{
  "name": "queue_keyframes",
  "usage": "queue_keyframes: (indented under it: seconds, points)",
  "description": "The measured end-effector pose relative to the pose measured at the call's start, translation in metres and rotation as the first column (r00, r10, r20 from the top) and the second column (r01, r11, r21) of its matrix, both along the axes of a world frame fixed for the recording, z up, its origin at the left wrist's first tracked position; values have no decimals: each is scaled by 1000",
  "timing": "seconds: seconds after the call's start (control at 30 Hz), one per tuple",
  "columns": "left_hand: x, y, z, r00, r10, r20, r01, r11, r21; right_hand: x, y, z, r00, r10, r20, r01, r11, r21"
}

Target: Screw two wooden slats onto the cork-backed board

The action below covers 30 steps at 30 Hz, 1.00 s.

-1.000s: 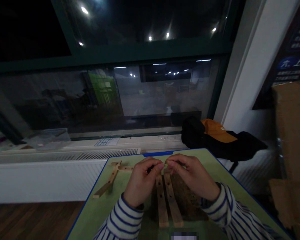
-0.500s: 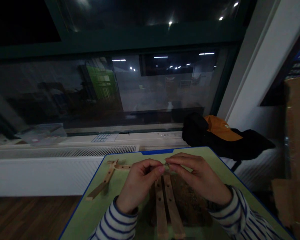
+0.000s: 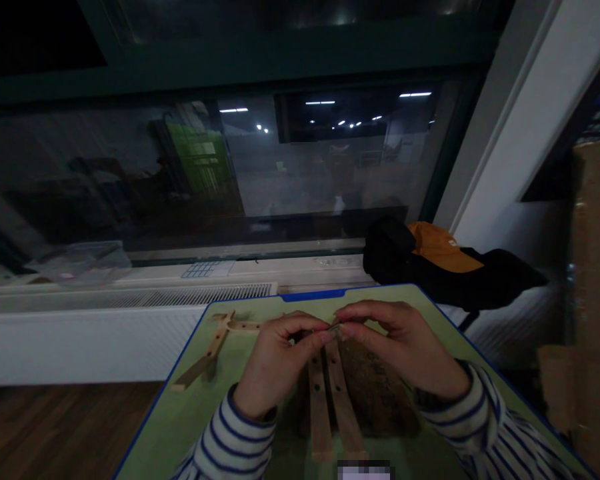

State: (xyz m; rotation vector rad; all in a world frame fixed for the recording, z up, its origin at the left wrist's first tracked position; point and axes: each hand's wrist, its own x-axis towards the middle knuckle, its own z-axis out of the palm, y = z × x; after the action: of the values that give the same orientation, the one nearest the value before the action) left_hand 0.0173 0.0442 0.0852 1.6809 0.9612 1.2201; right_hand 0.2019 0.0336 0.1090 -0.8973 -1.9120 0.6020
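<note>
Between my two hands is a small, thin metallic piece [image 3: 335,327], too small to make out its kind. My left hand [image 3: 275,363] pinches one end between thumb and forefinger. From the other side my right hand [image 3: 410,350] grips it with thumb and fingertips. Below them, two wooden strips with drilled holes, a left strip [image 3: 321,423] and a right strip [image 3: 349,423], lie side by side on a dark brown block [image 3: 387,393]. Their far ends are partly hidden by my fingers. Left of my left hand, joined wooden pieces [image 3: 220,337] with holes rest on the green tabletop [image 3: 167,433].
A black bag [image 3: 387,257] with an orange cap [image 3: 445,247] sits beyond the table's far right corner. Cardboard [image 3: 597,280] stands at the right. On the windowsill is a clear plastic box [image 3: 87,263], above a white radiator [image 3: 80,350].
The view has shifted slightly. Both hands stay together on the metallic piece, which shows a little more between the fingertips. A blurred pale patch now appears at the bottom edge.
</note>
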Motion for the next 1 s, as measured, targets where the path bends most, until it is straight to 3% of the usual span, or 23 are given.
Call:
queue_keyframes:
  seconds: [0.17,0.33,1.0]
  points:
    - [-1,-1,0,994,10,-108,17,970,242,-1,-2,3,997,73,-7,-73,997,34]
    - [-2,0,0,991,64,-115,-16,924,383,-1,-5,4,989,150,-2,-149,985,93]
    - [-7,-1,-1,958,101,-269,64,837,543,-3,-9,4,991,84,101,-105,968,228]
